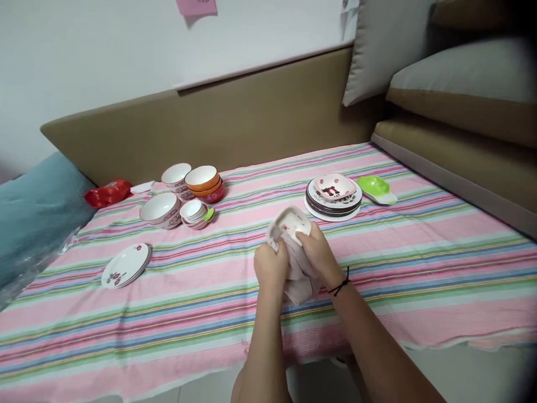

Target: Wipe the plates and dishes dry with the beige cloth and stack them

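Observation:
Both hands hold a small white dish (pixel 290 220) with a faint printed picture, tilted up above the striped cloth. A pale greyish-pink cloth (pixel 300 274) is bunched against it and hangs below. My left hand (pixel 272 264) is closed on the cloth at the dish's left edge. With its thumb over the inside, my right hand (pixel 316 249) grips the dish's right side; cloth lies under its palm. Just beyond stands a stack of dark-rimmed plates (pixel 333 208) with a pink-edged square bowl (pixel 334 186) on top. Beside that stack lies a green and white dish (pixel 376 189).
A pink striped cloth (pixel 184 319) covers the surface. To the left are stacked white plates (pixel 128 264), a white bowl (pixel 160 210), orange bowls (pixel 204 182), and small white bowls (pixel 193 211). A red bag (pixel 108 193) lies farther left. Cushions (pixel 465 89) rise at right.

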Available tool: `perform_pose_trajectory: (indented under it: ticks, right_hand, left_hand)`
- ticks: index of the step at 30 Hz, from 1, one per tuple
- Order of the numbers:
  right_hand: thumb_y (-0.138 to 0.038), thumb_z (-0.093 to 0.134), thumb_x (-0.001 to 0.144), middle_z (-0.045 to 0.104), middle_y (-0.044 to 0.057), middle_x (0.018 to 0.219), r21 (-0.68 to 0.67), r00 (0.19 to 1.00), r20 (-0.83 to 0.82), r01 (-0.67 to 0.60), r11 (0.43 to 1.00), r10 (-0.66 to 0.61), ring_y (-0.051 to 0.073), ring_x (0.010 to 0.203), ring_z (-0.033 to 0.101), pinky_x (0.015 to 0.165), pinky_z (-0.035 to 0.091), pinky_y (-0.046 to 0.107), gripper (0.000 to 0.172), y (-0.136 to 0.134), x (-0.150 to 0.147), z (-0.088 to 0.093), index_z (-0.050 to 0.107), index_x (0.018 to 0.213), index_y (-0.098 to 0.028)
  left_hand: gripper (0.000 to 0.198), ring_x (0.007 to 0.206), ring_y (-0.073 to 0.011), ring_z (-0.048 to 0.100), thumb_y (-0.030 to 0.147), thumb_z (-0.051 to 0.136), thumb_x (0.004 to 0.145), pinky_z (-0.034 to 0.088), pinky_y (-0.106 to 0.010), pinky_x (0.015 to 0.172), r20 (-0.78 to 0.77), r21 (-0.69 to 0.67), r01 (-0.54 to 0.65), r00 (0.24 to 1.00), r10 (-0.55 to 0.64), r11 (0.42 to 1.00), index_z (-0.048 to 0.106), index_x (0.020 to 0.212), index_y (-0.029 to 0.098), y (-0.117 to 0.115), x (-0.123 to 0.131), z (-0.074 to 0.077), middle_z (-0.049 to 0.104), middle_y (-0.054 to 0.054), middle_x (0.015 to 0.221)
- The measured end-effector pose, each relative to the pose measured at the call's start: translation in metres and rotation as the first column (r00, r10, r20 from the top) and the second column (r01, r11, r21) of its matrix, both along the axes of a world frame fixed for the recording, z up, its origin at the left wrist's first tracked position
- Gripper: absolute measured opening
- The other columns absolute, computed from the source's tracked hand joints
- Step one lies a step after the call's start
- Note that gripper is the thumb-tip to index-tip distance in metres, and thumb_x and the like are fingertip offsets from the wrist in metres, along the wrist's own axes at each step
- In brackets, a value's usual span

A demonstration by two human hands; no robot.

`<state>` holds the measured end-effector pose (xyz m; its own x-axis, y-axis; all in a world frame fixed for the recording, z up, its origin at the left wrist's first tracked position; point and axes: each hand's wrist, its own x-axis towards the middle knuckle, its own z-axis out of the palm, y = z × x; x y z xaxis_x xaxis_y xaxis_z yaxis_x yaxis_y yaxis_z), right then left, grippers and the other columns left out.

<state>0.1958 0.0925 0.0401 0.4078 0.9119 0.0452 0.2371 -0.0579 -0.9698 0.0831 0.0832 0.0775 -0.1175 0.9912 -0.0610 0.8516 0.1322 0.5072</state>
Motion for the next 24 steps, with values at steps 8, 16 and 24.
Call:
perform_pose_trajectory:
  ticks: [8,16,24]
  right_hand:
    - [-0.033,0.049,0.083,0.060,0.004,0.067,0.058,0.947,0.317,-0.069,0.996,0.047,0.022,0.065,0.054,0.058,0.030,0.028,0.014,-0.011,0.021,0.024,0.055,0.077,-0.022]
    - [-0.026,0.036,0.084,0.066,0.009,0.092,0.110,0.984,0.026,0.174,0.979,-0.178,0.023,0.082,0.061,0.067,0.046,0.032,0.023,-0.002,-0.001,0.006,0.049,0.102,-0.021]
    - [-0.036,0.042,0.084,0.064,0.014,0.106,0.135,0.956,-0.061,0.292,0.947,-0.286,0.025,0.094,0.061,0.078,0.047,0.036,0.028,0.008,0.021,0.005,0.047,0.107,-0.020]
  left_hand:
    - [0.060,0.080,-0.0353,0.065,0.057,0.032,0.091,0.040,-0.036,0.062,-0.168,-0.004,0.039,0.985,-0.039,0.999,0.072,0.083,0.013,0.006,-0.010,0.004,0.070,-0.021,0.083]
    - [0.048,0.062,-0.0230,0.060,0.045,0.037,0.091,0.033,-0.027,0.052,0.148,-0.008,0.182,0.973,-0.179,0.983,0.068,0.074,0.013,0.003,0.010,-0.004,0.063,-0.011,0.064]
    - [0.043,0.075,-0.0227,0.061,0.044,0.035,0.092,0.043,-0.027,0.063,0.549,0.101,0.110,0.823,-0.148,0.989,0.065,0.084,0.014,0.007,0.016,-0.006,0.065,-0.006,0.074]
